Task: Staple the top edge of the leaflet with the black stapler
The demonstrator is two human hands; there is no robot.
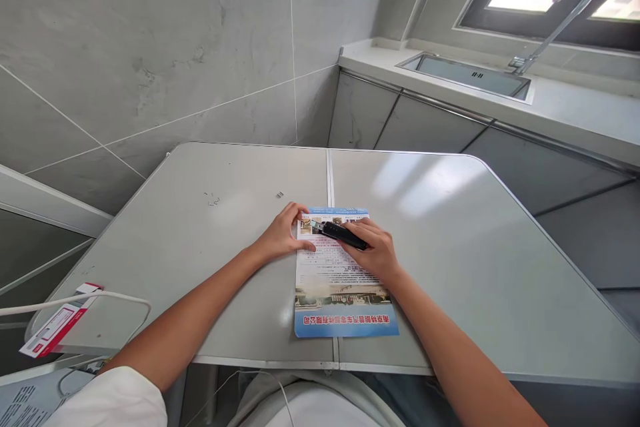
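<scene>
A printed leaflet (pixel 325 273) with blue ends and small photos lies flat on the table, its text upside down to me. My left hand (pixel 283 233) rests at the leaflet's upper left edge. Its thumb and fingers are spread apart and touch the paper. Closed around a black stapler (pixel 344 235) with a metal front end is my right hand (pixel 373 250). The stapler lies across the leaflet's photos, its metal end pointing left between my left thumb and fingers. Whether its jaws grip the paper cannot be made out.
Small staples (pixel 280 195) lie beyond my left hand, with several thin loose bits (pixel 213 200) further left. A red and white box (pixel 63 320) sits at the folding table's (pixel 450 267) left corner beside a white bent rod (pixel 120 295). A counter with a sink (pixel 465 77) stands beyond.
</scene>
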